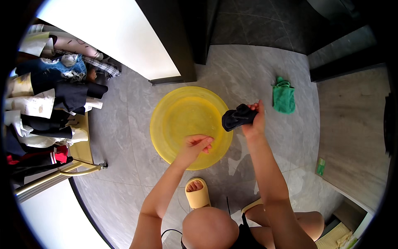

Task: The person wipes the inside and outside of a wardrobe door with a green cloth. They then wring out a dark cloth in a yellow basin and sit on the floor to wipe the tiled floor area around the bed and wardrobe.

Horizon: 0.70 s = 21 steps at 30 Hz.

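Observation:
A round yellow plastic basin (157, 115) stands on the floor in front of me. Over its near side hangs my left hand (196, 147), thumb and fingers drawn together, with nothing visible between them. My right hand (255, 123) grips a dark, bunched cloth item (238, 118) above the basin's right rim. A loose flap is folded up on top of this cloth; its exact kind is unclear. To the right of that hand, a folded green cloth (284, 97) lies flat on the tiles.
Grey floor tiles (115, 149) show wet patches (238, 155) right of the basin. Clothes (46, 90) hang on a wheeled rack (82, 168) at left. Behind the basin stands a white panel with a dark edge (174, 77). A wooden panel (348, 130) bounds the right. A yellow slipper (198, 196) is on my foot.

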Motion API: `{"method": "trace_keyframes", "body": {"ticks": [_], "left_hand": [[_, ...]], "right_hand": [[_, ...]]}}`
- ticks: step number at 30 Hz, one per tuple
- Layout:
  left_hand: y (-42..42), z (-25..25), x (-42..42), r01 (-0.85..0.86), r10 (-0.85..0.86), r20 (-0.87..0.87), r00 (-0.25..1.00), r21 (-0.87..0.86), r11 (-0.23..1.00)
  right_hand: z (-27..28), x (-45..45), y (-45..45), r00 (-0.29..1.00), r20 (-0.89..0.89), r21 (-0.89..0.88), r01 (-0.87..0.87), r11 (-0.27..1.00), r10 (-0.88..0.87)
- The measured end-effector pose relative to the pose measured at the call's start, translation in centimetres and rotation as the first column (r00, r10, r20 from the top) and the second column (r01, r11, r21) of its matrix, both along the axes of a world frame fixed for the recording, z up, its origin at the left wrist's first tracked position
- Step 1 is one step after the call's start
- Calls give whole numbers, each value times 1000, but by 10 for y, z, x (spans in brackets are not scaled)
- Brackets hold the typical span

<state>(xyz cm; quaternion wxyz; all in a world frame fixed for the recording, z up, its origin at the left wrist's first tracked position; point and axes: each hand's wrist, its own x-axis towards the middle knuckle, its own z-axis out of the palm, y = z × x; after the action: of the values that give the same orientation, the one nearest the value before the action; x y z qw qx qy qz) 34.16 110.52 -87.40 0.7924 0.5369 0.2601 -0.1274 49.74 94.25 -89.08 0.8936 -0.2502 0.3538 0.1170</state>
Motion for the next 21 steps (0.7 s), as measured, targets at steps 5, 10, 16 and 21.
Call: {"method": "trace_keyframes", "body": {"ticks": [5,10,16,21], "left_hand": [[27,-2,-14,-323,321,82,944,16,946],[64,-44,-4,-306,317,67,946,506,806],[65,-106,12,97,-251,-121,960,989,-108],[57,-129,-8,322,-283,-351,893,936,-144]], "right_hand": [[-1,3,-25,999,30,-120,17,993,-13],[-31,16,-104,991,108,-182,103,978,-85],[-37,7,-154,978,180,-209,140,968,-103],[-33,-8,-130,989,115,-124,110,986,-96]]}}
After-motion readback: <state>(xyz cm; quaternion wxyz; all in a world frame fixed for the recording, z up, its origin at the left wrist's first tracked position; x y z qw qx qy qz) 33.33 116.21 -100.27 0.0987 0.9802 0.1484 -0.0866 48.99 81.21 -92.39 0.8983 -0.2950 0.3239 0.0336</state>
